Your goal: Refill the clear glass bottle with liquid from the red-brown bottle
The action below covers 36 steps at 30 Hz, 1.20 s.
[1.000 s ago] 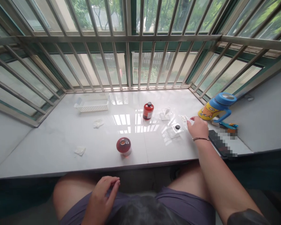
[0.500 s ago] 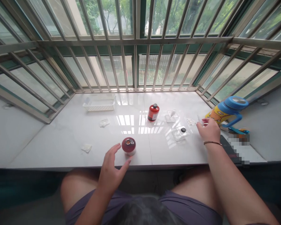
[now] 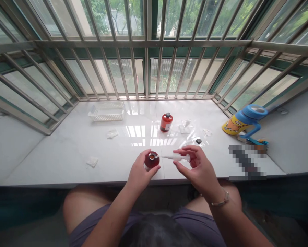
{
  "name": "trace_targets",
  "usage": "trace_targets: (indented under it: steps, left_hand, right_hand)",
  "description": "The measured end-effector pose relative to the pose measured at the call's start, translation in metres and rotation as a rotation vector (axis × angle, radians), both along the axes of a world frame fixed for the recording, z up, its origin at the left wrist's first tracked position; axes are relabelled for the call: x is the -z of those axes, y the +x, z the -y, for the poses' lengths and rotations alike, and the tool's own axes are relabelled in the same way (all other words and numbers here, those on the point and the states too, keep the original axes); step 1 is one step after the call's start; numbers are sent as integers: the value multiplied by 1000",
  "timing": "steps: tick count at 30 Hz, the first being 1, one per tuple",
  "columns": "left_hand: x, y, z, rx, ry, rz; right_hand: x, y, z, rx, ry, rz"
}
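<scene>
My left hand [image 3: 139,173] is closed around a dark red bottle [image 3: 151,162] near the counter's front edge, thumb in front and fingers behind. Its round mouth faces up, uncapped. In my right hand [image 3: 200,168], thumb and fingers pinch a small white tube with a narrow tip [image 3: 175,156]. The tube lies nearly level, its tip pointing left at the bottle's mouth, beside the rim. Whether the tip touches the rim, I cannot tell. Behind my right hand, a clear square bottle with a black cap [image 3: 198,141] is partly hidden.
A capped red bottle [image 3: 166,122] stands farther back, beside a clear square container [image 3: 186,127]. At the back left is a white basket [image 3: 106,113]. Crumpled white tissues [image 3: 92,161] lie about. A yellow and blue flask [image 3: 243,120] lies tilted right. Metal window bars [image 3: 146,72] border the counter.
My left hand has closed on the red bottle, which now sits farther right in view. My right hand has moved left from beside the flask, bringing the white tube to the bottle.
</scene>
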State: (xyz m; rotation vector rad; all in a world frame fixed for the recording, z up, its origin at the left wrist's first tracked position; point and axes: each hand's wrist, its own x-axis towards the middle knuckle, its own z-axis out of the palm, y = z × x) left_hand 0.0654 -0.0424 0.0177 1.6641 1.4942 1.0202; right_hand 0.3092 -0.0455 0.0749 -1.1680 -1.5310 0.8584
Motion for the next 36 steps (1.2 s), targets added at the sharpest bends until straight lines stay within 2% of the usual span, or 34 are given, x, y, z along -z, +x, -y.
trace_targets:
  steps: [5,10,14,22,27,30,33,36]
  left_hand:
    - [4,15,3,55,6,58]
    - [8,15,2,76,49,52]
    - [11,14,0,86,79,29]
    - [15,19,-5,106,80,76]
    - [19,19,-4,107,26,130]
    - [21,19,-3,107,3,157]
    - [22,19,-3,106,0,138]
    - [21,18,-4,114,26,106]
  right_hand:
    - [-11,-18,9,-18,26,113]
    - [-21,-23,9,-1,119,291]
    - [-23,-34,4,-58,171,397]
    - [6,-53,-11,-69,18,411]
    - [21,-50,-1,-75,20,347]
    - [28,-51,7,-34,-8,305]
    - [34,-55,12,37,-4,231]
    - [38,-59,16,12,-21,111]
